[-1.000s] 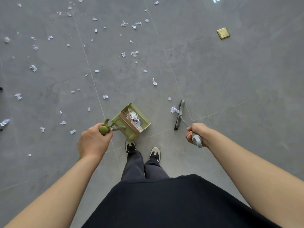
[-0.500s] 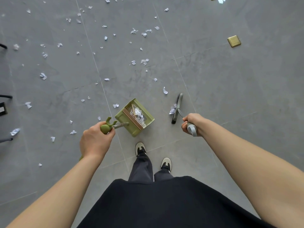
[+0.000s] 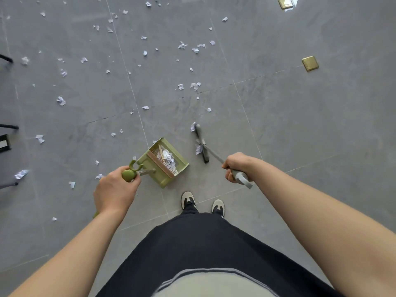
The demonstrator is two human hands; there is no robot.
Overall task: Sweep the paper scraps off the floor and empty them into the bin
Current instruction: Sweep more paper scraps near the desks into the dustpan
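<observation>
- Green dustpan [image 3: 165, 160] sits low by the feet, scraps already inside; the left hand [image 3: 114, 190] is curled round its handle knob
- Right hand [image 3: 235, 167] clamped on the grey broom [image 3: 202, 144] handle; the head's long axis runs away from the person, two scraps touching its left side
- Paper scraps [image 3: 182, 45] litter the floor [image 3: 300, 136] ahead and towards its left edge, beyond both grips
- The pan mouth lies left of the broom, so the sweep likely goes leftward; no bin in view

Black furniture legs [image 3: 8, 126] cut off at left edge
</observation>
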